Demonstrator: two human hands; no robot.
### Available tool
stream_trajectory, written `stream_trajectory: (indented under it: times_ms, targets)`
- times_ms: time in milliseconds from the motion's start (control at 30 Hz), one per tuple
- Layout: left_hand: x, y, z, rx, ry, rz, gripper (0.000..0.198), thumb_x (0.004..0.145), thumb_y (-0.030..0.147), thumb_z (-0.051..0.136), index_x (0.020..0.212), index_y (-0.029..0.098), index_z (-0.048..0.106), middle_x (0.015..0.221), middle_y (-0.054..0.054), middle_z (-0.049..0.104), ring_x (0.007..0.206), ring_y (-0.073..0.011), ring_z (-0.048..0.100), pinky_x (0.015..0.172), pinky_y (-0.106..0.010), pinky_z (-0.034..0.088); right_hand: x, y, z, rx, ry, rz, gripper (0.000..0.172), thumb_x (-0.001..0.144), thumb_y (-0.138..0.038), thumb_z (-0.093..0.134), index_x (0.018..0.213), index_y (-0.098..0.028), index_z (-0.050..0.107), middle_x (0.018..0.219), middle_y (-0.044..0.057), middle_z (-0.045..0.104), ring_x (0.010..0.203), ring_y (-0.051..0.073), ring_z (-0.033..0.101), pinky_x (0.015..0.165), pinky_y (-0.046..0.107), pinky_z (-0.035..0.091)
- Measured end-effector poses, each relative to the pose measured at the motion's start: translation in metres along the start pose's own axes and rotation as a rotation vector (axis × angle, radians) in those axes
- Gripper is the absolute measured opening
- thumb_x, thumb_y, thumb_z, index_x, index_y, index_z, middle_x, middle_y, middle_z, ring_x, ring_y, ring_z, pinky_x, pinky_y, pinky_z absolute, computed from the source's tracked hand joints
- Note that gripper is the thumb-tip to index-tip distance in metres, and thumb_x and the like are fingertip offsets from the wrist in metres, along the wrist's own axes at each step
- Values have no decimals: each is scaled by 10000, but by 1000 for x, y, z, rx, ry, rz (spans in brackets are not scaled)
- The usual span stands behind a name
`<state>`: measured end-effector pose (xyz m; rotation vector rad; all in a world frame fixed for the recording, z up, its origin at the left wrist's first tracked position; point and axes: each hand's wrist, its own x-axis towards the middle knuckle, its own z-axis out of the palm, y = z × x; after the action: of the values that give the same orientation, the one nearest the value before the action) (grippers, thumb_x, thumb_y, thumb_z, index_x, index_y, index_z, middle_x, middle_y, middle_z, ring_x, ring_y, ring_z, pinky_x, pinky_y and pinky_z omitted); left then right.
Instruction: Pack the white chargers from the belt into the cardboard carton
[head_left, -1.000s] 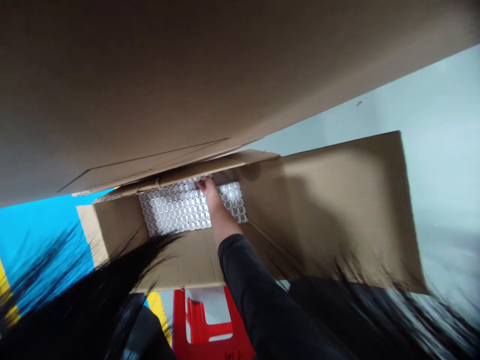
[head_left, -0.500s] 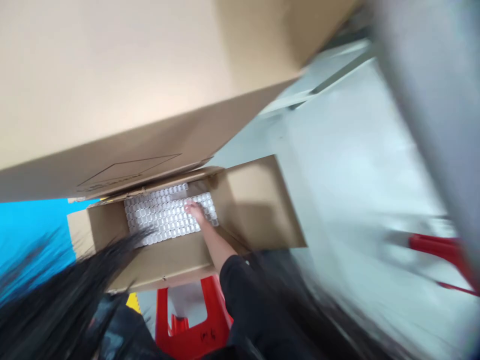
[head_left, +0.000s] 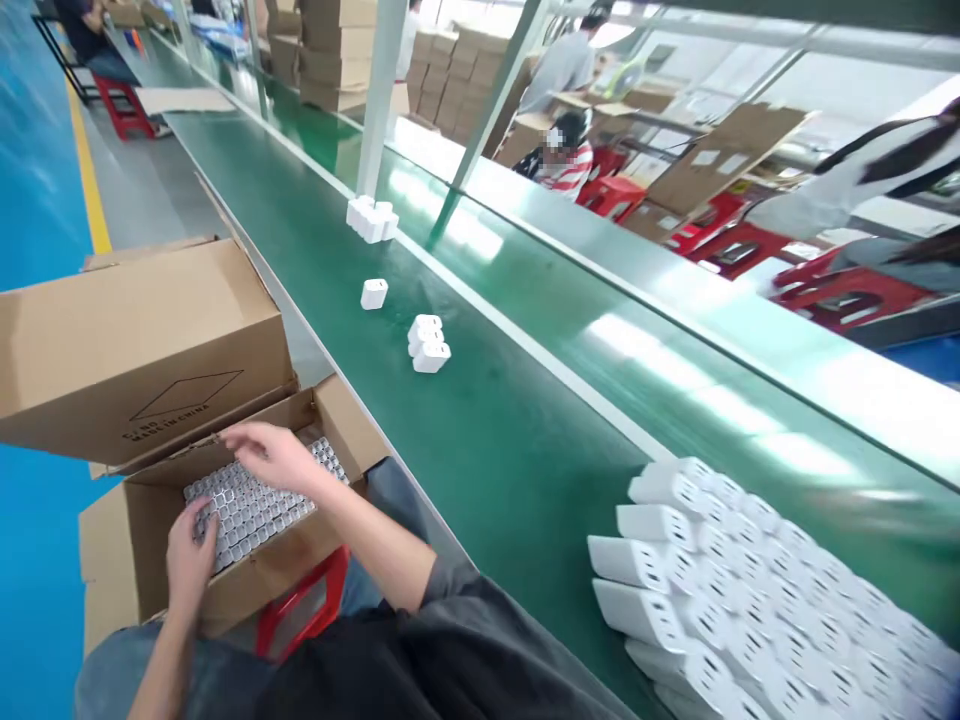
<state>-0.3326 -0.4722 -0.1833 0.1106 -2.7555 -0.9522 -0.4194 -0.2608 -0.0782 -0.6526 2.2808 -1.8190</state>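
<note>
An open cardboard box (head_left: pixel 259 595) stands at the left, packed with rows of small, shiny, squarish pale pieces (head_left: pixel 259 515). Over its near left part is my left hand (head_left: pixel 189 560), thumb and fingers apart and curved down by the pieces; whether it touches them I cannot tell. Across the box reaches my right hand (head_left: pixel 276 456), its fingers stretched toward the far wall, and nothing shows in it. White charger plugs (head_left: pixel 429 345) stand on the green conveyor belt (head_left: pixel 510 450), and a large group of white chargers (head_left: pixel 750 590) lies at the right.
A large closed carton (head_left: pixel 142 340) stands just behind the open box. Under the box is a red stool (head_left: pixel 307 605). Metal posts (head_left: pixel 379 100) rise along the belt. Across it, several people sit or stand near stacked cartons (head_left: pixel 457 80) and red stools (head_left: pixel 615 195).
The view has swung up and right, bringing the belt and chargers into sight. My right hand has lifted off the pieces toward the far wall; my left hand now shows over the box.
</note>
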Motion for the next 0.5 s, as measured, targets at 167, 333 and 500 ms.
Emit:
stream_trajectory:
  times_ms: [167,333,500]
  targets:
    - [93,143,34,-320,82,322,316,866,335,530,1161,232,582,1235,-89,616,1180,-249,579,1011,-414,491,11,-95,-122,-565,296,-170,407,926,-198,478,1324,-221,561,1282,75,599,1216,216,528,1087,394,399]
    - [191,272,64,-350,35,473,521,800,285,590,1308,208,506,1356,-128,538,1262,-267,517,1047,-438,456,-44,-52,-225,-811,555,67,783,822,-520,660,1493,-236,373,1535,139,316,1442,336,245,1165,550,242]
    - [261,346,101,-142,-216,501,851,696,155,629,1487,116,317,1550,-164,348,1456,-291,286,1220,-446,192,-80,8,-264,-613,469,188,1171,722,-556,745,1585,-266,10,1628,131,85,1513,297,52,1193,553,160]
